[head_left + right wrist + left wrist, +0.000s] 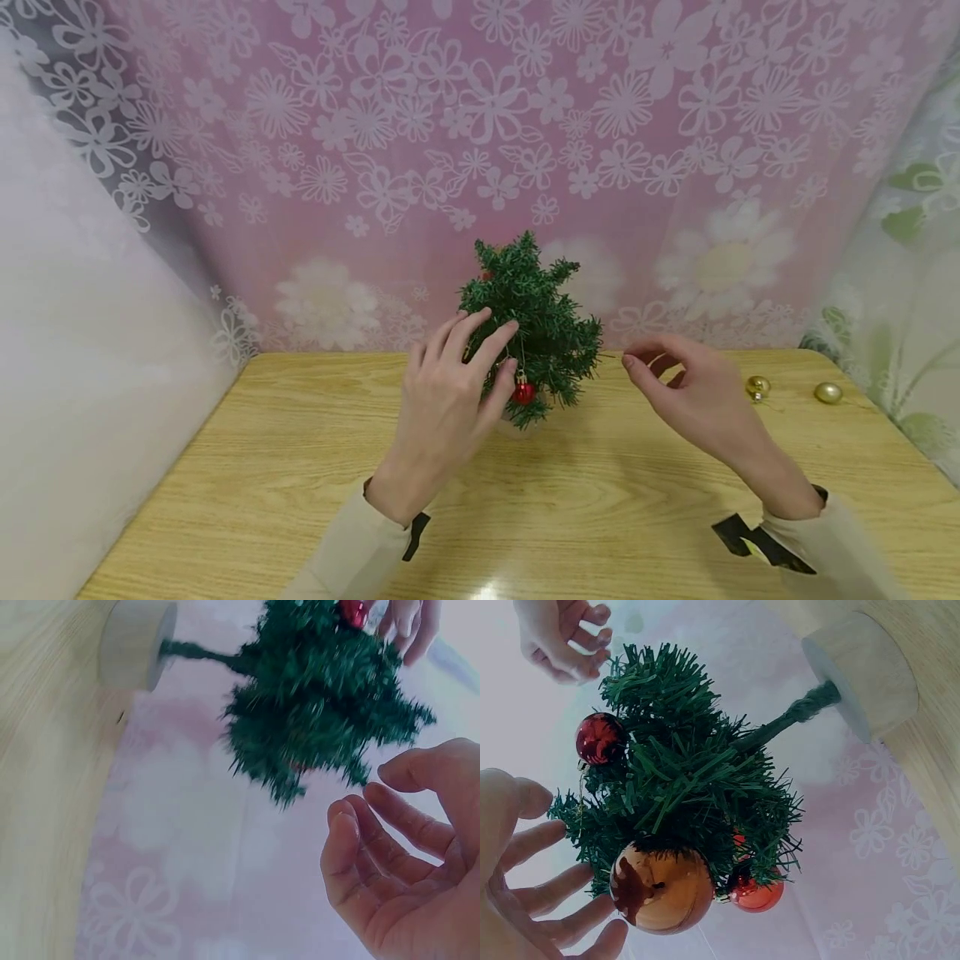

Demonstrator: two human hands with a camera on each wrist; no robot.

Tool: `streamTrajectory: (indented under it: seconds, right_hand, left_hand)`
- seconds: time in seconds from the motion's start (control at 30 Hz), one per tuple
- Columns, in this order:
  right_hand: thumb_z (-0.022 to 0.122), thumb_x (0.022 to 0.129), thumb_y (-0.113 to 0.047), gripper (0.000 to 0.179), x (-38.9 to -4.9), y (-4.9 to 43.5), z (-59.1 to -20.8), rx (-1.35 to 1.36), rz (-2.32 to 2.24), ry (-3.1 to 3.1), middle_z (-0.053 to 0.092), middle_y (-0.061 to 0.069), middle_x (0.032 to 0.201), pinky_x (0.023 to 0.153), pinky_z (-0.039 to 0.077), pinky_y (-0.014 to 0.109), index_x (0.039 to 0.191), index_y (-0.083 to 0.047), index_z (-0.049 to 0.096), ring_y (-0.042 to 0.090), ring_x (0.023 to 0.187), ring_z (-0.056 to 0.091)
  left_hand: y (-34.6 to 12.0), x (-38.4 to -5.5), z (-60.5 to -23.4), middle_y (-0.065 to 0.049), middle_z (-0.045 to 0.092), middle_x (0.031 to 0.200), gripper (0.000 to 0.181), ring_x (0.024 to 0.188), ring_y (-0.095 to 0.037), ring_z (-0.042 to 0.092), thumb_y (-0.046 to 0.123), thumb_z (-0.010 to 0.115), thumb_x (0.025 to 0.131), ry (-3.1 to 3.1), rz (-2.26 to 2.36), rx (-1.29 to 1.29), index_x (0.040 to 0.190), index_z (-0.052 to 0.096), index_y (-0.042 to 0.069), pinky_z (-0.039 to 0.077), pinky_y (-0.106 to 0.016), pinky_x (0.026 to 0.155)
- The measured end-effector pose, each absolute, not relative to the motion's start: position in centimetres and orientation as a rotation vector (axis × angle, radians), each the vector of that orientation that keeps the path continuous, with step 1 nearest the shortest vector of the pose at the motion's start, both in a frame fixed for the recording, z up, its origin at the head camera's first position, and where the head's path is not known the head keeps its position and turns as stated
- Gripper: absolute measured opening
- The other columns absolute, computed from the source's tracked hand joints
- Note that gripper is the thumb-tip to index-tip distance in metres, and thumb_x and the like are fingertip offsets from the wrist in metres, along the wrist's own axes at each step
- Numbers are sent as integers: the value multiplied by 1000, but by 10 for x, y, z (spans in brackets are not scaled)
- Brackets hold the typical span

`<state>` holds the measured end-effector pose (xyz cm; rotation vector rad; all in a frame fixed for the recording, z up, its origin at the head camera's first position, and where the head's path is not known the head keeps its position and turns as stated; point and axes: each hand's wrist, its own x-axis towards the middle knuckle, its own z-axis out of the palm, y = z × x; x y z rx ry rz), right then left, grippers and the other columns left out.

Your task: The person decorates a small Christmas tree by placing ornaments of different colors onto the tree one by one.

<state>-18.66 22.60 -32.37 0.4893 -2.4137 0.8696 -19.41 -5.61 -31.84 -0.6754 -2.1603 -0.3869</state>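
A small artificial Christmas tree (pixel 528 292) stands on the table, its round wooden base (pixel 881 682) showing in the wrist views. My left hand (pixel 453 383) is at the tree's left side with fingers spread loosely, some fingertips among the branches. Near its thumb hangs a red ball ornament (pixel 523 392). The left wrist view also shows a gold ball ornament (pixel 662 896) by the fingertips and another red ball (pixel 757 892) behind it. On the tree's right side, my right hand (pixel 697 392) pinches the thin tip of a branch (pixel 358 771) between thumb and index finger.
Two gold ball ornaments, a nearer one (pixel 757 387) and one farther right (pixel 828 392), lie on the wooden table (pixel 300 492) beyond the right hand. A pink flowered curtain (pixel 480 125) hangs behind the table's back edge.
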Motion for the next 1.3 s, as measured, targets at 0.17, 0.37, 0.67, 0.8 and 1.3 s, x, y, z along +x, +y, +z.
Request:
streamTrajectory:
  seconds: [0.17, 0.37, 0.67, 0.8, 1.3]
  right_hand:
    - [70, 97, -14, 11, -187, 243, -329, 430, 826, -2423, 72, -1, 87, 61, 49, 12, 106, -18, 74, -10, 76, 57]
    - [69, 98, -15, 12, -185, 268, -337, 351, 828, -2475, 74, 5, 93, 61, 48, 12, 109, -16, 74, -13, 77, 56]
    - [68, 99, -20, 13, -185, 298, -346, 249, 780, -2559, 73, 9, 97, 58, 48, 21, 109, -14, 73, -12, 76, 56]
    - [68, 99, -22, 14, -185, 305, -349, 217, 764, -2580, 73, 9, 96, 57, 46, 23, 109, -14, 73, -13, 75, 54]
    - [67, 99, -23, 20, -190, 343, -358, 130, 738, -2550, 72, 13, 98, 53, 45, 20, 112, -9, 72, -28, 77, 43]
  left_hand:
    - [-57, -194, -320, -8, 63, 140, 34, 128, -30, 60, 34, 60, 103, -2176, -408, -670, 135, 65, 21, 52, -50, 99]
    - [-59, -193, -322, -9, 60, 144, 36, 131, -30, 58, 35, 60, 103, -2199, -429, -660, 136, 63, 21, 51, -51, 100]
    - [-63, -192, -325, -12, 57, 148, 40, 131, -30, 59, 36, 63, 101, -2204, -463, -638, 138, 62, 20, 53, -54, 98]
    - [-64, -192, -325, -13, 57, 149, 42, 131, -30, 59, 38, 65, 100, -2199, -468, -624, 136, 62, 18, 54, -52, 94]
    - [-63, -192, -326, -13, 55, 150, 53, 133, -33, 58, 48, 68, 95, -2233, -502, -563, 135, 58, 16, 51, -57, 97]
